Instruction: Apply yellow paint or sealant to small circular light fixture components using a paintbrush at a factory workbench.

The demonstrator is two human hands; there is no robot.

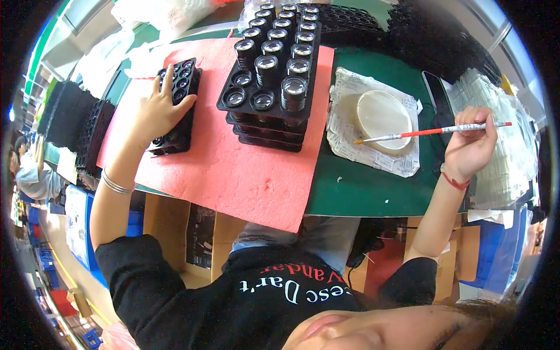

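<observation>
My left hand (156,114) lies with spread fingers on a small black tray (185,129) with round wells, at the left of a pink foam sheet (233,181). In my raised right hand (470,147) is a thin paintbrush (430,132) with a red and patterned handle, held between thumb and fingers. Its brown tip points left, over the near rim of a round whitish dish (385,114). A folded sheet of printed paper (373,161) lies under the dish. Between my hands stands a stack of black trays (269,129), the top one bearing rows of black cylinders with glassy tops (266,63).
Black perforated trays (76,116) pile up at the far left, and more black trays (431,41) at the back right. Clear plastic trays (496,134) are stacked beyond my right hand. A dark phone-like slab (433,89) lies on the green table (361,195). Plastic bags (175,14) sit at the back.
</observation>
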